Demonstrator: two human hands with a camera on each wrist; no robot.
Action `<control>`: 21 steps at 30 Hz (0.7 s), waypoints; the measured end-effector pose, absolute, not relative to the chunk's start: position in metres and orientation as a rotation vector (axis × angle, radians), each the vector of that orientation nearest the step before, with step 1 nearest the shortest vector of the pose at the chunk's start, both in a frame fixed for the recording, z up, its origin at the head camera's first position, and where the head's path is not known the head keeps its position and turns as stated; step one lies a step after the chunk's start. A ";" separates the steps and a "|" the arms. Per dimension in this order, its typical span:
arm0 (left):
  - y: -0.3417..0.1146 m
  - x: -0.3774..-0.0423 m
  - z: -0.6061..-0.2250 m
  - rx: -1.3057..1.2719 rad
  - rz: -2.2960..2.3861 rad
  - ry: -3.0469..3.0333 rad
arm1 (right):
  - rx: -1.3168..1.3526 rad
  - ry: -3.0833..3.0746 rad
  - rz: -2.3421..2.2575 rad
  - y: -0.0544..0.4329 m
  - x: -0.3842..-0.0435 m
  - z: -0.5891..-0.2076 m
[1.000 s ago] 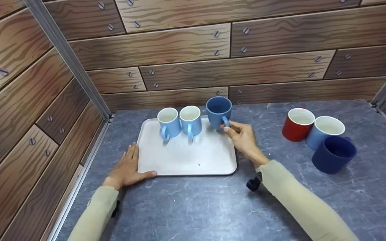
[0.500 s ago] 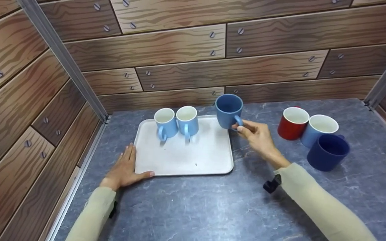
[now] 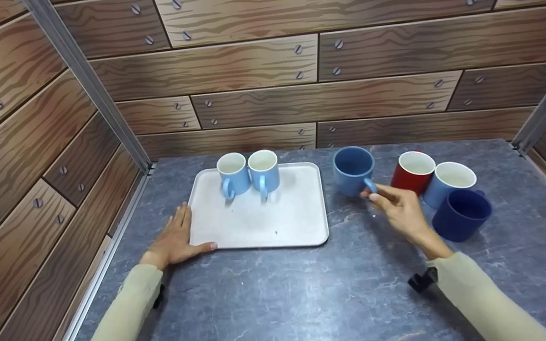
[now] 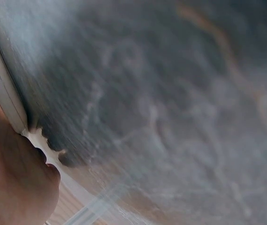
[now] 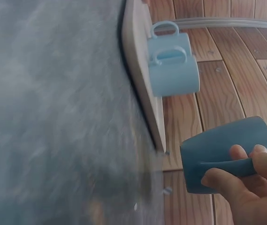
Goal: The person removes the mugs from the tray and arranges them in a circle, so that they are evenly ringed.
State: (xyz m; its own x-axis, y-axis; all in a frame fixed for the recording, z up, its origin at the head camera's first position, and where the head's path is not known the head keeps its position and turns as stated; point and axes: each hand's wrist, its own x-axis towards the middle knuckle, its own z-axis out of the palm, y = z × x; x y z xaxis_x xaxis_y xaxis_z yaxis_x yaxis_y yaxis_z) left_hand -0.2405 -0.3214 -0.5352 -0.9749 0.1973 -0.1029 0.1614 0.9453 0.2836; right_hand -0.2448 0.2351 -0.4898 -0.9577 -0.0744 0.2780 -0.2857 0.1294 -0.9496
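My right hand (image 3: 403, 211) pinches the handle of a medium-blue mug (image 3: 352, 177), upright and right of the tray. In the right wrist view this mug (image 5: 225, 150) stands out apart from the tray, the fingers curled round its handle. My left hand (image 3: 173, 239) lies against the left front corner of the white tray (image 3: 273, 222), fingers straight along its side and thumb at the front edge. Two light-blue mugs with white insides, one left (image 3: 234, 177) and one right (image 3: 264, 174), stand side by side at the tray's back, handles facing me.
To the right on the grey marbled table (image 3: 273, 293) a red mug (image 3: 413, 173), a light-blue mug (image 3: 453, 177) and a dark-blue mug (image 3: 461, 218) stand close together. Wood-patterned walls (image 3: 254, 71) enclose the back and left, with a metal post (image 3: 88, 85) in the left corner.
My right hand has carried the medium-blue mug from over the tray's back right to the right of the tray, lowering it lately. My left hand stays at the tray.
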 end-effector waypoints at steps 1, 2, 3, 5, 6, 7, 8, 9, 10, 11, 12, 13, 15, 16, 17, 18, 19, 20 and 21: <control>-0.322 -0.240 -0.535 0.278 0.418 2.974 | 0.358 -2.242 1.932 0.239 -0.243 -0.491; -0.322 -0.240 -0.534 0.279 0.421 2.976 | 0.356 -2.249 1.929 0.243 -0.242 -0.492; -0.322 -0.240 -0.534 0.277 0.420 2.977 | 0.351 -2.250 1.932 0.247 -0.240 -0.493; -0.322 -0.239 -0.533 0.286 0.422 2.983 | 0.336 -2.248 1.942 0.254 -0.238 -0.494; -0.322 -0.239 -0.532 0.290 0.425 2.985 | 0.329 -2.246 1.945 0.257 -0.237 -0.494; -0.322 -0.238 -0.532 0.287 0.421 2.985 | 0.319 -2.245 1.948 0.259 -0.235 -0.495; -0.322 -0.238 -0.532 0.287 0.420 2.985 | 0.311 -2.247 1.949 0.262 -0.234 -0.496; -0.322 -0.238 -0.532 0.286 0.417 2.985 | 0.304 -2.248 1.951 0.264 -0.233 -0.496; -0.322 -0.237 -0.532 0.289 0.419 2.986 | 0.298 -2.252 1.950 0.267 -0.232 -0.497; -0.322 -0.237 -0.532 0.287 0.419 2.986 | 0.289 -2.252 1.956 0.269 -0.231 -0.497; -0.323 -0.237 -0.533 0.285 0.418 2.987 | 0.284 -2.254 1.958 0.271 -0.230 -0.498; -0.323 -0.237 -0.533 0.284 0.416 2.987 | 0.276 -2.253 1.964 0.272 -0.229 -0.498; -0.323 -0.237 -0.533 0.287 0.424 2.989 | 0.262 -2.255 1.967 0.276 -0.227 -0.499; -0.322 -0.238 -0.533 0.291 0.429 2.990 | 0.256 -2.254 1.970 0.277 -0.227 -0.499; -0.322 -0.238 -0.533 0.290 0.428 2.991 | 0.250 -2.250 1.977 0.278 -0.226 -0.500; -0.322 -0.238 -0.533 0.288 0.425 2.991 | 0.246 -2.248 1.982 0.280 -0.225 -0.500; -0.322 -0.238 -0.533 0.287 0.422 2.989 | 0.241 -2.243 1.992 0.281 -0.225 -0.501; -0.322 -0.239 -0.534 0.287 0.421 2.989 | 0.237 -2.247 1.988 0.281 -0.225 -0.501; -0.322 -0.239 -0.534 0.288 0.424 2.986 | 0.234 -2.247 1.993 0.282 -0.224 -0.502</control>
State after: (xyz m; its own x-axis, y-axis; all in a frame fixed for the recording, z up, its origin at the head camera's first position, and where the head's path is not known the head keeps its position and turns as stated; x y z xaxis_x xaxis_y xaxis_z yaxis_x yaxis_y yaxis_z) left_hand -0.2388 -0.3221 -0.5342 -0.9758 0.2022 -0.0835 0.1710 0.9429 0.2857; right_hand -0.2243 0.2824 -0.5020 -0.9796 -0.0301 0.1988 -0.2010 0.1164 -0.9727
